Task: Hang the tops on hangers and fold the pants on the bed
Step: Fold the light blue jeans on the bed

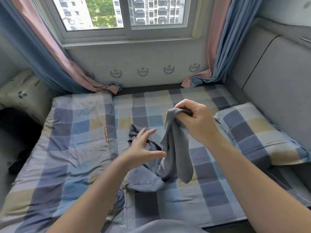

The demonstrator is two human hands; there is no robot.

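Head view is showing a grey garment [175,148] lying about the middle of the bed [75,132], a little toward its near edge, with one part held up above the checked cover. The right hand [193,118] is pinching a bunched end of the cloth, fingers curled round it, so that a long fold is hanging down while the rest is lying crumpled on the cover. The left hand [143,148] is hovering just beside the hanging fold with its fingers straight and spread, gripping nothing; whether the thumb is touching the cloth I cannot tell. The two hands are standing apart, the right one higher and farther from the near edge.

A stitched slit pocket [143,180] is showing on the part lying nearest the near edge, which is suggesting pants rather than a top, though the crumpled shape is leaving this unsure.

The cloth is looking thin, soft and light: it is drooping straight from the pinch and holding no form of its own. It is likely needing both hands, one at each end of a waistband or hem, to spread it flat, since one pinch is only gathering it into a rope. Nothing about it is looking fragile or slippery. A matching checked pillow [252,132] is lying toward the right edge, well apart from the garment.
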